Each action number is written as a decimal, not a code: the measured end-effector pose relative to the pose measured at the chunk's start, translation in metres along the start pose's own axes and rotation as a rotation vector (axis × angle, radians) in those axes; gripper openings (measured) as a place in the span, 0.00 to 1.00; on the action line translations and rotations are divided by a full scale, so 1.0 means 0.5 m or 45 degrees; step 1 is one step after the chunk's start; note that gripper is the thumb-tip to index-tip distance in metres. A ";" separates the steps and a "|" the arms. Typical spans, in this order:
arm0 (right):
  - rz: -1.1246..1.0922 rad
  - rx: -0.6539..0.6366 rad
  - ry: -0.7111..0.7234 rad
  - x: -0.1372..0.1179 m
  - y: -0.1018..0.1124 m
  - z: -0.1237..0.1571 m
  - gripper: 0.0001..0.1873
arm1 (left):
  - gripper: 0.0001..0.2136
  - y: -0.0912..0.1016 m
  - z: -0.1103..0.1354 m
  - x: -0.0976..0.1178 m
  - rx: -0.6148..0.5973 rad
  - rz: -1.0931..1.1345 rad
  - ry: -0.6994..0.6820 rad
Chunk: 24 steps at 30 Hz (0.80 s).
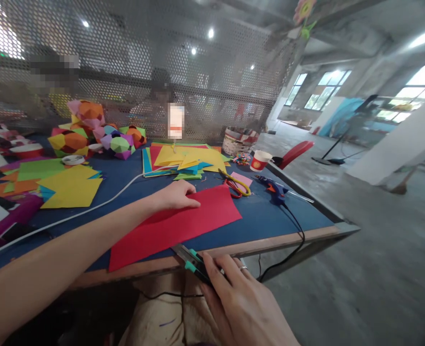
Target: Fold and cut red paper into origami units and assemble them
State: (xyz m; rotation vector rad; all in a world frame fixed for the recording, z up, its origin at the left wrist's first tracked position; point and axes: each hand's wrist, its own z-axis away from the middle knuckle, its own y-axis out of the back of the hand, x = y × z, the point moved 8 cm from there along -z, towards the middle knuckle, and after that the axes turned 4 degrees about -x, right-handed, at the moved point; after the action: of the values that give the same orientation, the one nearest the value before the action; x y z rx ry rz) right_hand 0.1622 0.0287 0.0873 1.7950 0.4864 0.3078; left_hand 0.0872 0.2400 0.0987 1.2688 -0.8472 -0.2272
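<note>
My left hand (178, 194) rests on a sheet of red paper (176, 226) at the table's front edge, its thumb laid across the sheet and its other fingers curled near the far edge. Closed around a utility knife (194, 263) with a black and teal handle is my right hand (239, 293), which wears a ring. The knife's metal front end points toward the paper's near edge; whether it touches cannot be made out. Beyond the paper lie red and yellow-handled scissors (237, 187) and a small pink paper square (241, 180).
A blue glue gun (275, 190) with a black cord lies right, near a paper cup (260, 161) and a basket (238, 139). Coloured sheets (187, 156) are stacked behind. Folded paper balls (70, 142) and yellow paper (71, 187) sit left. A white cable (120, 192) crosses the table.
</note>
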 end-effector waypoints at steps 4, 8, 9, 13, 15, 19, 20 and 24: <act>0.029 0.020 -0.056 0.028 0.019 0.007 0.20 | 0.13 -0.004 -0.015 0.005 0.146 0.066 0.023; 0.106 0.082 -0.081 0.042 0.042 0.006 0.19 | 0.14 -0.021 -0.028 0.010 0.241 0.014 0.050; 0.124 0.092 -0.082 0.043 0.046 0.006 0.18 | 0.15 -0.022 -0.027 0.014 0.261 -0.013 0.035; 0.135 0.093 -0.077 0.044 0.053 0.005 0.18 | 0.26 -0.018 0.005 0.051 0.211 -0.115 -0.198; 0.122 0.087 -0.073 0.045 0.054 0.005 0.18 | 0.25 -0.023 0.036 0.068 0.079 -0.139 -0.363; 0.112 0.090 -0.046 0.047 0.056 0.005 0.19 | 0.23 -0.060 0.098 0.067 -0.270 -0.177 -0.558; 0.115 0.090 -0.037 0.047 0.056 0.005 0.19 | 0.23 -0.071 0.107 0.060 -0.339 -0.199 -0.552; 0.151 0.099 -0.005 0.045 0.053 0.006 0.20 | 0.24 -0.091 0.116 0.043 -0.406 -0.256 -0.491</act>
State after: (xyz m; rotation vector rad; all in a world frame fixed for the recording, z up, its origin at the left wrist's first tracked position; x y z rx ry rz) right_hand 0.1879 0.0310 0.1108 1.9037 0.3941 0.3718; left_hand 0.0765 0.1697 0.0700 1.0215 -0.9642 -0.7567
